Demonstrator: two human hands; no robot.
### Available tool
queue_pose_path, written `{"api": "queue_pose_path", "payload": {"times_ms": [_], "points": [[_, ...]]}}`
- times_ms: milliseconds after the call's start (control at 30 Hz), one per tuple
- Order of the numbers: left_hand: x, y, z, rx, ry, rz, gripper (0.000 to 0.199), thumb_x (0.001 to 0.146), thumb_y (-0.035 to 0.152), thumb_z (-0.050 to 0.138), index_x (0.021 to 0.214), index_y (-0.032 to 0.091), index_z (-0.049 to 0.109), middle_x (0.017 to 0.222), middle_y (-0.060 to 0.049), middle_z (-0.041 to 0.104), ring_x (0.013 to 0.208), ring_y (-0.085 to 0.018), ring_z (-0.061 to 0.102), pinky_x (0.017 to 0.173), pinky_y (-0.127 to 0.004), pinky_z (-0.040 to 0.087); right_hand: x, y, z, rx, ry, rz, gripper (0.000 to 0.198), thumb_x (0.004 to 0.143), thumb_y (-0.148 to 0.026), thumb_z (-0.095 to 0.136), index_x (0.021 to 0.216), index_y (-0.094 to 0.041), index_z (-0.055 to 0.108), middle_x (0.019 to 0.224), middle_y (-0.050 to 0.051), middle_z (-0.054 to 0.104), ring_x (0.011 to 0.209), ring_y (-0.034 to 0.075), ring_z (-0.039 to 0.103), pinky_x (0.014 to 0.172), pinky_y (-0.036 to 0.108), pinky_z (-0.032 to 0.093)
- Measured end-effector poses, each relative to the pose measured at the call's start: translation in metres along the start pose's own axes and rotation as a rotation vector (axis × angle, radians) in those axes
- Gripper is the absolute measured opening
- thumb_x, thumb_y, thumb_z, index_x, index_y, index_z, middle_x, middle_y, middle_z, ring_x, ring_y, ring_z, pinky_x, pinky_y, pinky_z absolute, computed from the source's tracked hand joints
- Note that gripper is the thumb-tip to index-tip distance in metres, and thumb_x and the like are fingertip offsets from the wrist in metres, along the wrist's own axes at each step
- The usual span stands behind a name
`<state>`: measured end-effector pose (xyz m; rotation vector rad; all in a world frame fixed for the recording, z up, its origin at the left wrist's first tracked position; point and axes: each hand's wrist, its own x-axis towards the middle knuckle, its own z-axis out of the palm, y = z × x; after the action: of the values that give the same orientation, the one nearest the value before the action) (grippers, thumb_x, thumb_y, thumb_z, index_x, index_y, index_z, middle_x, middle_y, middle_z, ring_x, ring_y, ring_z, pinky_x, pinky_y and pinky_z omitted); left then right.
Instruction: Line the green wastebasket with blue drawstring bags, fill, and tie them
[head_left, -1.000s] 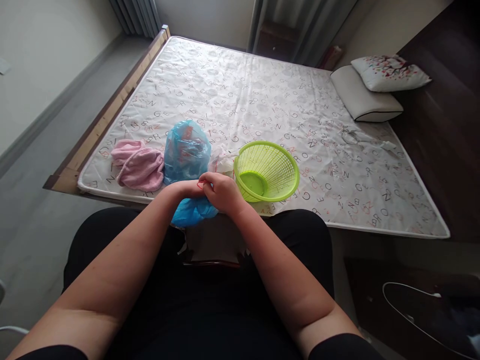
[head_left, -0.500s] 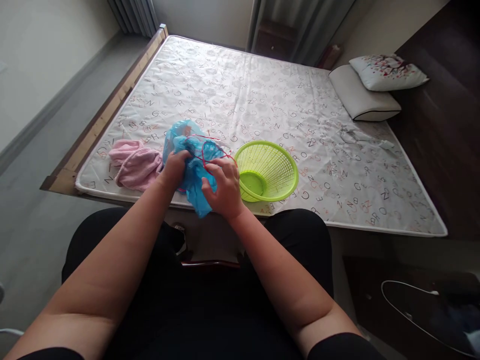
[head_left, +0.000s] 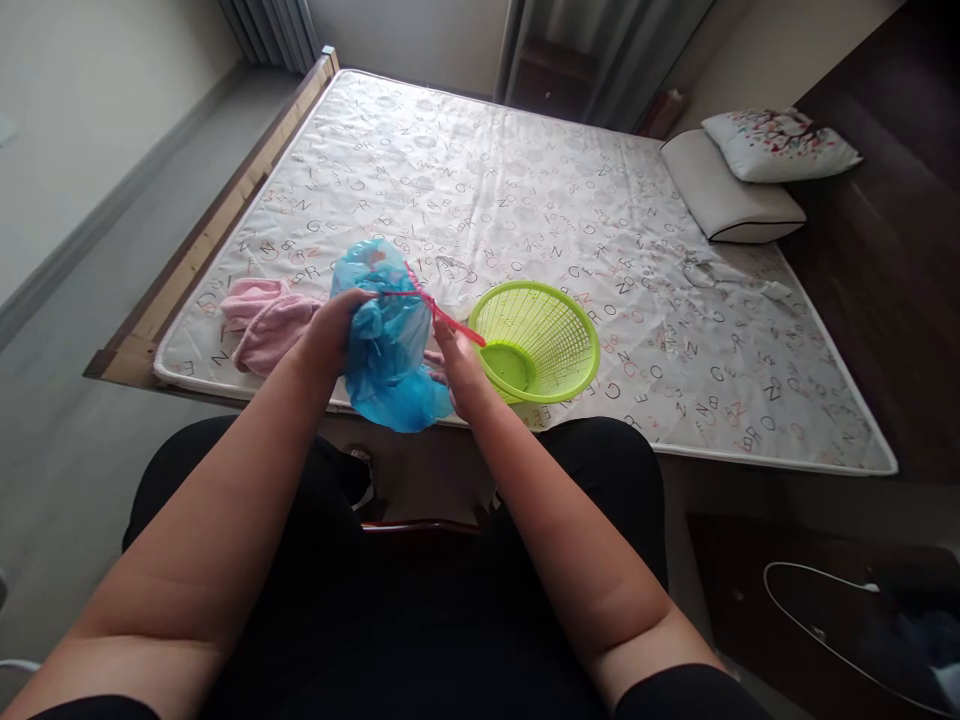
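A blue plastic bag (head_left: 390, 345) with a red drawstring (head_left: 424, 292) hangs between my hands at the mattress's near edge, its mouth spread wider. My left hand (head_left: 334, 330) is closed on the bag's left side, thumb along the rim. On the opposite side my right hand (head_left: 459, 365) grips the rim where the red string runs; some of its fingers lie behind the bag. A loop of the string sticks out over the green basket (head_left: 581, 350), just right of my right hand. Left of the bag, partly behind my left wrist, lies a crumpled pink towel (head_left: 270, 325).
The basket stands on a letter-printed mattress (head_left: 480, 190). A wooden bed frame (head_left: 217, 215) runs along the left. Two pillows (head_left: 780, 145) lie at the far right. A white cable (head_left: 780, 600) trails over a dark surface at lower right.
The bunched bag has opened out between my hands. My right hand has turned and moved down to the bag's right side, and the red string now stretches toward the basket.
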<state>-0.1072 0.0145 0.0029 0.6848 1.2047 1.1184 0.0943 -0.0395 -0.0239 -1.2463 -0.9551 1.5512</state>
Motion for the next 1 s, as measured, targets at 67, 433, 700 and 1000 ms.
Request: {"api": "queue_pose_path", "payload": {"times_ms": [67, 433, 700, 1000], "points": [[-0.007, 0.000, 0.003, 0.206, -0.152, -0.173, 0.019, 0.083, 0.034, 0.082, 0.091, 0.018, 0.077, 0.085, -0.006, 0.076, 0.092, -0.029, 0.078, 0.082, -0.037, 0.068, -0.004, -0.005, 0.001, 0.057, -0.098, 0.071, 0.083, 0.096, -0.072, 0.072, 0.162, -0.029, 0.045, 0.144, 0.013, 0.071, 0.105, 0.025, 0.077, 0.078, 0.037, 0.064], [-0.012, -0.017, 0.006, 0.717, -0.531, -0.239, 0.067, 0.068, 0.056, 0.098, 0.121, 0.019, 0.082, 0.123, -0.012, 0.083, 0.116, -0.034, 0.077, 0.097, -0.037, 0.065, 0.008, 0.002, -0.012, -0.493, -0.023, -0.209, 0.012, 0.091, -0.031, 0.074, 0.096, -0.021, 0.070, 0.089, 0.001, 0.073, 0.086, 0.019, 0.070, 0.090, 0.036, 0.059], [-0.017, -0.020, 0.005, 0.751, -0.779, -0.357, 0.061, 0.066, 0.048, 0.098, 0.119, 0.022, 0.082, 0.114, -0.009, 0.084, 0.109, -0.033, 0.079, 0.094, -0.039, 0.065, 0.009, -0.012, -0.011, -0.001, 0.082, -0.197, 0.012, 0.098, -0.029, 0.067, 0.098, -0.025, 0.057, 0.089, -0.003, 0.061, 0.075, 0.013, 0.065, 0.071, 0.029, 0.063], [-0.022, -0.070, 0.021, 1.031, -0.972, -0.205, 0.030, 0.059, 0.031, 0.090, 0.087, 0.021, 0.083, 0.100, -0.009, 0.085, 0.097, -0.035, 0.077, 0.093, -0.045, 0.062, 0.012, -0.039, -0.031, 0.281, 0.170, -0.285, 0.007, 0.105, -0.033, 0.060, 0.108, -0.029, 0.055, 0.088, -0.002, 0.058, 0.077, 0.013, 0.065, 0.077, 0.028, 0.064]]}}
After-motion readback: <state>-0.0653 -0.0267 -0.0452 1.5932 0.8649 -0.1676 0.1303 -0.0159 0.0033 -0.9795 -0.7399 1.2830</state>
